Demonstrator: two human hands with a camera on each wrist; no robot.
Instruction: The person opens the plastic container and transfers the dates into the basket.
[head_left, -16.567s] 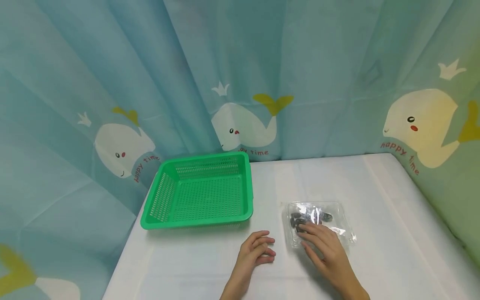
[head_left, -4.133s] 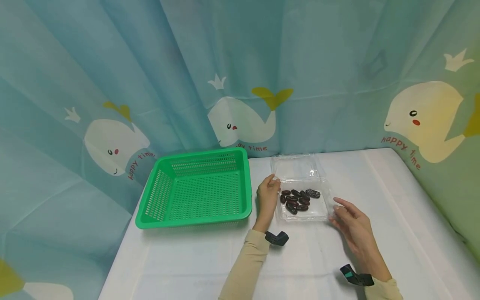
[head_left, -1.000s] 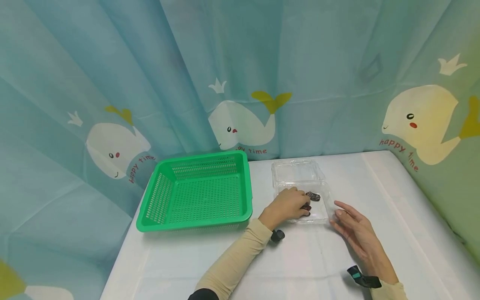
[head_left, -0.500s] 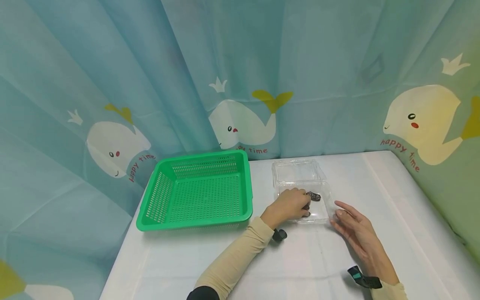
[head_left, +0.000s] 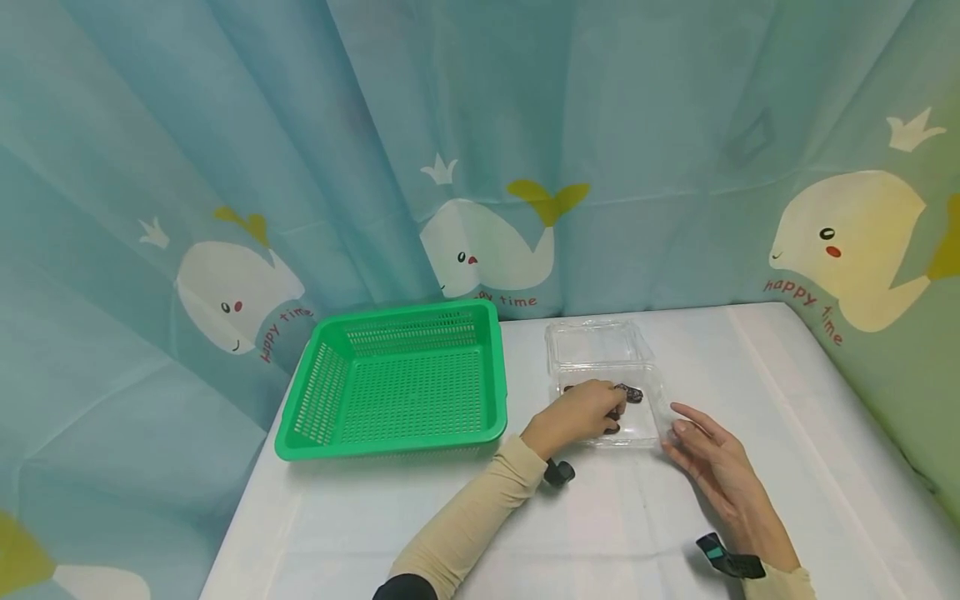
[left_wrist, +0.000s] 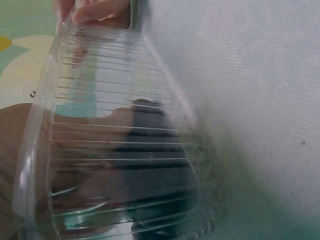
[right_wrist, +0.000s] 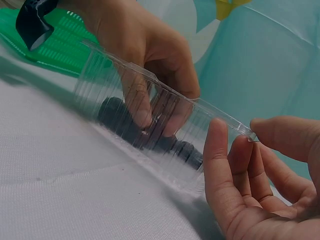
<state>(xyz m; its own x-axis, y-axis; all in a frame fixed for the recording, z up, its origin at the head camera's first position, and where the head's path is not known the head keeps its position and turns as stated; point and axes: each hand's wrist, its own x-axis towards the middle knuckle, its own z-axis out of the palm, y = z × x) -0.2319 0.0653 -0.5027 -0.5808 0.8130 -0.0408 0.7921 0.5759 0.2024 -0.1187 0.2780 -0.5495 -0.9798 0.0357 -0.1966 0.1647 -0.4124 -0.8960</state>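
Observation:
A clear plastic clamshell box (head_left: 641,438) stands on the table, its lid (head_left: 596,343) folded back behind it. Dark, glossy dates (head_left: 633,394) lie inside, most of them covered by my left hand (head_left: 577,412). That hand reaches in from the left; in the right wrist view its thumb and fingers pinch dates (right_wrist: 112,116) at the bottom. How many it holds is hidden. At the box's right side, my right hand (head_left: 716,462) pinches the rim between thumb and fingers. The left wrist view looks through the box's ribbed wall (left_wrist: 115,85).
To the left sits a green perforated basket (head_left: 497,379) with nothing in it. A white cloth (head_left: 750,383) covers the table. Behind and at both sides hangs a blue-green curtain (head_left: 645,125) with whale prints.
Earlier the box was closed and nearer me; then it stood open farther back, my left hand at its left rim. That hand has since reached in among the dates. The last second shows little movement.

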